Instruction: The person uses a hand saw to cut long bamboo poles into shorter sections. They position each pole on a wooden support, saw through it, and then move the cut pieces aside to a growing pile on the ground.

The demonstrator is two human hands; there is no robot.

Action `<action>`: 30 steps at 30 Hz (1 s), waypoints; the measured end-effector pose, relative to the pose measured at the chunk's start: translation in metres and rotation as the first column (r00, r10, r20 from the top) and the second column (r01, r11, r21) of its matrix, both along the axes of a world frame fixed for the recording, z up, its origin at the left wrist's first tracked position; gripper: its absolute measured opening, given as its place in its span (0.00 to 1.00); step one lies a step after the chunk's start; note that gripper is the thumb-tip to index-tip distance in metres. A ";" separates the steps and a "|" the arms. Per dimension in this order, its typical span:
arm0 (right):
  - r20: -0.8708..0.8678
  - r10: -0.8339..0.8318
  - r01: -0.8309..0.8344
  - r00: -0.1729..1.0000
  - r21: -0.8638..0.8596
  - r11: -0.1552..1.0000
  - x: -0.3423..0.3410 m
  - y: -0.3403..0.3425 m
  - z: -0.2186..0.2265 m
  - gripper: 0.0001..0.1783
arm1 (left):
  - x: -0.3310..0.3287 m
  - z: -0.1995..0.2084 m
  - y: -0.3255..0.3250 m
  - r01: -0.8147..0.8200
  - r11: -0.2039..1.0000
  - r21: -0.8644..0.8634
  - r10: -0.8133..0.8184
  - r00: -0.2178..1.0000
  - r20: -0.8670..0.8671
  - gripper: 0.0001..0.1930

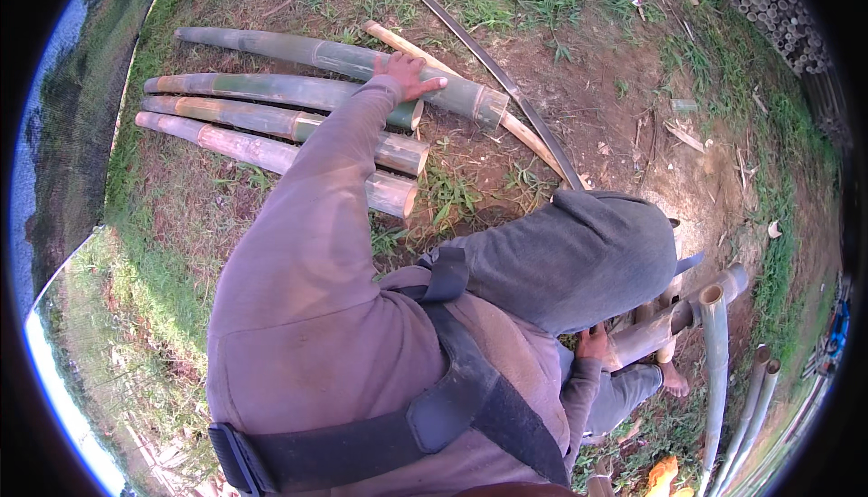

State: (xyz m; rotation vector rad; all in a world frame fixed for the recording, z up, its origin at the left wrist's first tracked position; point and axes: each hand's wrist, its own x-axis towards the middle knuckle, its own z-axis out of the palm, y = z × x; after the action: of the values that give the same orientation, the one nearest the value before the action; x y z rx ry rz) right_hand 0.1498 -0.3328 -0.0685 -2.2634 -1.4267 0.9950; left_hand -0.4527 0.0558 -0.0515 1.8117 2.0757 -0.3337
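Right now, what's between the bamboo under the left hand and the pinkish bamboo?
A greenish bamboo pole and a brownish bamboo pole, in the head view.

We've got our left arm [330,171] reaching far forward, sleeved to the wrist, elbow only slightly bent. Our left hand [404,76] is palm down, back up, fingers apart and loosely curved, thumb stuck out to the right. Our right forearm [581,396] shows only in part, low beside the torso [493,334]. Our right hand [592,343] sits past the thigh [551,266], well apart from the left; fingers partly hidden, grip unclear. One knee [646,226] is bent; bare foot [674,379] visible.
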 end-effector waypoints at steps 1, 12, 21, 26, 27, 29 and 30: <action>0.001 0.007 -0.007 1.000 0.008 1.000 0.000 0.000 0.001 0.25 | 0.009 -0.005 0.003 0.015 1.000 -0.009 -0.015 0.999 -0.038 0.60; 0.077 -0.013 0.017 0.997 -0.057 0.998 0.010 -0.012 -0.011 0.26 | 0.068 -0.030 0.026 0.488 0.871 -0.060 -0.489 0.872 -0.011 0.60; 0.103 -0.030 0.040 0.994 -0.101 0.994 0.008 -0.018 -0.013 0.25 | 0.138 -0.027 0.029 0.675 0.736 -0.045 -0.670 0.736 0.095 0.41; -0.158 -0.234 0.229 0.959 -0.051 0.972 0.008 -0.030 -0.002 0.25 | 0.101 -0.017 0.030 0.614 0.781 0.110 -0.614 0.788 -0.039 0.37; -0.221 -0.295 0.281 0.930 -0.090 0.955 0.011 -0.021 -0.001 0.26 | 0.080 -0.013 0.025 0.596 0.790 0.146 -0.588 0.803 -0.098 0.38; 0.035 -0.174 0.174 0.984 0.022 0.985 0.002 -0.008 0.009 0.29 | 0.052 -0.011 0.021 0.534 0.832 0.147 -0.518 0.844 -0.137 0.38; 0.070 -0.208 0.211 0.976 -0.041 0.977 -0.004 -0.003 0.012 0.29 | 0.040 -0.015 0.019 0.482 0.872 0.088 -0.466 0.871 -0.155 0.36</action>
State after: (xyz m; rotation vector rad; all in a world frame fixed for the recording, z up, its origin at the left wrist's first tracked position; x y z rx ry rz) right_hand 0.1455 -0.3363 -0.0561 -2.4407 -1.1684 0.9056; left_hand -0.4131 0.0753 -0.0665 2.4343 1.7298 -0.4679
